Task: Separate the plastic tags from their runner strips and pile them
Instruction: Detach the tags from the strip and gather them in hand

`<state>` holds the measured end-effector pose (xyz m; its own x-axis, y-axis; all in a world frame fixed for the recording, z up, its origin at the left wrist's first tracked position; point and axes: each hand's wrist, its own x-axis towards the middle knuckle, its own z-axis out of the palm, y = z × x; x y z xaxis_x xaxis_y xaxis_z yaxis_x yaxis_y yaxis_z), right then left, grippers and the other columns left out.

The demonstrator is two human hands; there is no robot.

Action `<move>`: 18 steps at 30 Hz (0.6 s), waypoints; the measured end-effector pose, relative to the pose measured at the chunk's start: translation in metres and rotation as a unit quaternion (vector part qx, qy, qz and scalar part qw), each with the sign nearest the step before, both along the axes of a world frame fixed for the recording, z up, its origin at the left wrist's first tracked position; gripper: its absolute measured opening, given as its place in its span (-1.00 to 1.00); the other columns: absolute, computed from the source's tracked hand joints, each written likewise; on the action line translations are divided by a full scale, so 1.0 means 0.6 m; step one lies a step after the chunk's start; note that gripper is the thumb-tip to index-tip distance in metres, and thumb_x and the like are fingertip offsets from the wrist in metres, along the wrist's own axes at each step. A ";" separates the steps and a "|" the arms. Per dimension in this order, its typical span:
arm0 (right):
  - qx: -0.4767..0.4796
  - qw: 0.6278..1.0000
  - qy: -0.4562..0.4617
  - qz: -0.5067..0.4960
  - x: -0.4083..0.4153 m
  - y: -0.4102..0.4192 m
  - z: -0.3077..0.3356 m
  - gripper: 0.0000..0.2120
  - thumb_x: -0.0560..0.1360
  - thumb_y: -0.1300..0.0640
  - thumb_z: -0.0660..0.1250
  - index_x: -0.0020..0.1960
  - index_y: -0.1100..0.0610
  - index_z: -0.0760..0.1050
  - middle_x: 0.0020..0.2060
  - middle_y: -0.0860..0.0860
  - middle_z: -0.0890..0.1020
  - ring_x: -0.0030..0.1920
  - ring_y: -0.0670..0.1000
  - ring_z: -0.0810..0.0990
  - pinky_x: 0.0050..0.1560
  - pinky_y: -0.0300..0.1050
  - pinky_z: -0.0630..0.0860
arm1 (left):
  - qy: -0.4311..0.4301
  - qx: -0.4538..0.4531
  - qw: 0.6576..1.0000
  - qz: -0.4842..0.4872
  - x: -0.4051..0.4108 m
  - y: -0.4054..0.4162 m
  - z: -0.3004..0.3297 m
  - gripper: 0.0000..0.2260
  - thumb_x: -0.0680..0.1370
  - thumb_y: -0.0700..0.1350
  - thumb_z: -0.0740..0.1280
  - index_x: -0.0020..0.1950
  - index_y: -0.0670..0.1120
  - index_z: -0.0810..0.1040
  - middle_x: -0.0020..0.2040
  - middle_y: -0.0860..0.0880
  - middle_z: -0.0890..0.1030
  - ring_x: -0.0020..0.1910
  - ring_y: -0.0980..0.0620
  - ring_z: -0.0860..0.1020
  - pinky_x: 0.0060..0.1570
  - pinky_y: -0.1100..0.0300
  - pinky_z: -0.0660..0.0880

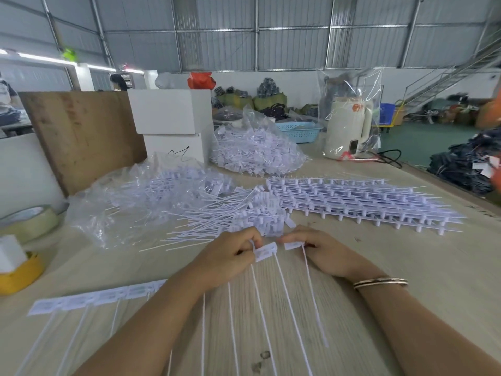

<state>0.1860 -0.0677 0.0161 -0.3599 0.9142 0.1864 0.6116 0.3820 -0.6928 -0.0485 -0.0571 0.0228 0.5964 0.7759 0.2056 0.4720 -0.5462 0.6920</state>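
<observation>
Two hands pinch adjacent tags: left hand (233, 252) grips one tag (265, 252), right hand (322, 249) another (292, 245), above the table (406, 267).

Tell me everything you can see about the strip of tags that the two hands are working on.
The strip of tags is white, thin plastic by its look: small flat rectangular heads joined side by side, each with a long thin tail running toward the person. It lies on the pale wooden table. The left hand pinches the head at its near end; its far part passes under the left forearm. The right hand pinches one tag, which looks just separated from it.
</observation>
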 end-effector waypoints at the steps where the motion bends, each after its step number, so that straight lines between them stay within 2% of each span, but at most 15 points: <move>1: -0.005 1.000 0.010 -0.003 0.000 0.001 0.000 -0.53 0.46 0.56 0.07 0.16 0.20 0.56 0.03 0.05 0.54 0.01 -0.16 0.50 0.02 -0.43 0.36 | 0.005 -0.003 1.000 0.003 0.002 0.000 0.000 -0.76 0.52 -0.27 0.21 -0.16 0.10 0.43 -0.52 0.11 0.33 -0.46 0.06 0.27 -0.32 0.12 0.25; 3: 0.011 0.999 0.047 0.002 -0.004 0.000 0.000 -0.52 0.37 0.62 0.03 -0.01 0.27 0.61 -0.08 0.07 0.57 -0.06 -0.11 0.54 -0.01 -0.35 0.40 | 0.019 -0.009 1.000 0.005 0.007 0.003 0.001 -0.79 0.52 -0.27 0.19 -0.11 0.06 0.43 -0.47 0.09 0.35 -0.43 0.03 0.30 -0.32 0.11 0.26; 5: 0.048 0.995 0.086 -0.006 -0.009 0.000 0.000 -0.51 0.32 0.66 0.05 -0.09 0.26 0.62 -0.19 -0.01 0.55 -0.17 -0.25 0.52 -0.07 -0.39 0.37 | 0.060 0.004 0.998 0.002 0.014 0.007 0.003 -0.81 0.55 -0.22 0.20 -0.09 0.09 0.41 -0.40 0.07 0.42 -0.38 0.04 0.37 -0.30 0.13 0.30; 8: 0.094 0.991 0.087 -0.031 -0.015 0.002 -0.002 -0.45 0.35 0.62 0.11 0.05 0.08 0.54 -0.16 -0.07 0.50 -0.17 -0.18 0.47 -0.14 -0.36 0.36 | 0.123 0.033 0.992 0.009 0.033 0.010 0.008 -0.89 0.59 -0.14 0.18 -0.03 0.09 0.40 -0.32 0.07 0.46 -0.36 0.09 0.40 -0.31 0.16 0.30; 10: 0.101 0.993 0.068 0.001 -0.021 0.001 -0.004 -0.45 0.39 0.58 0.15 0.18 0.07 0.49 -0.06 -0.02 0.53 -0.10 -0.07 0.50 -0.10 -0.28 0.39 | 0.121 0.027 0.992 0.019 0.045 0.013 0.016 -0.91 0.61 -0.11 0.16 0.01 0.07 0.41 -0.26 -0.01 0.52 -0.32 0.04 0.45 -0.28 0.15 0.33; 13: 0.084 0.992 0.093 0.033 -0.021 -0.001 0.000 -0.54 0.45 0.49 0.26 0.21 0.05 0.46 0.03 -0.03 0.59 -0.04 -0.19 0.53 -0.07 -0.40 0.39 | 0.092 0.033 0.995 0.037 0.054 0.019 0.022 -0.89 0.61 -0.11 0.17 -0.02 0.11 0.40 -0.14 -0.10 0.57 -0.21 -0.06 0.52 -0.21 0.10 0.39; 14: 0.083 0.991 0.098 0.040 -0.018 -0.001 0.000 -0.58 0.45 0.44 0.31 0.22 0.07 0.47 0.05 -0.02 0.59 -0.04 -0.13 0.54 -0.05 -0.36 0.41 | 0.076 0.039 0.995 0.045 0.055 0.018 0.018 -0.89 0.61 -0.11 0.18 -0.02 0.11 0.40 -0.15 -0.09 0.57 -0.20 -0.06 0.53 -0.19 0.09 0.41; 16: 0.099 0.992 0.073 0.038 -0.016 0.000 -0.004 -0.64 0.45 0.35 0.38 0.21 0.12 0.51 0.04 0.00 0.61 -0.05 0.07 0.56 -0.01 -0.13 0.50 | 0.048 0.053 0.996 0.061 0.052 0.014 0.004 -0.91 0.60 -0.11 0.21 0.00 0.10 0.40 -0.22 0.03 0.53 -0.25 0.03 0.50 -0.18 0.08 0.43; 17: 0.118 0.991 0.054 0.030 -0.017 0.000 -0.005 -0.67 0.44 0.32 0.39 0.18 0.12 0.55 -0.02 0.01 0.62 -0.09 0.11 0.56 -0.04 -0.04 0.50 | 0.046 0.064 0.995 0.065 0.050 0.011 -0.004 -0.92 0.59 -0.09 0.21 0.03 0.10 0.40 -0.26 0.10 0.51 -0.30 0.10 0.47 -0.22 0.11 0.41; 18: 0.138 0.989 0.042 0.021 -0.017 0.001 -0.006 -0.71 0.44 0.32 0.39 0.13 0.10 0.58 -0.10 -0.01 0.63 -0.15 0.10 0.56 -0.09 -0.03 0.49 | 0.049 0.079 0.993 0.068 0.047 0.008 -0.010 -0.92 0.59 -0.07 0.21 0.05 0.10 0.40 -0.30 0.13 0.48 -0.35 0.16 0.44 -0.27 0.14 0.37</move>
<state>0.1759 -0.0673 0.0125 -0.3695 0.8089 0.4573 0.5365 0.5875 -0.6058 -0.0201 -0.0520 0.0169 0.5107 0.8137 0.2777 0.6101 -0.5706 0.5498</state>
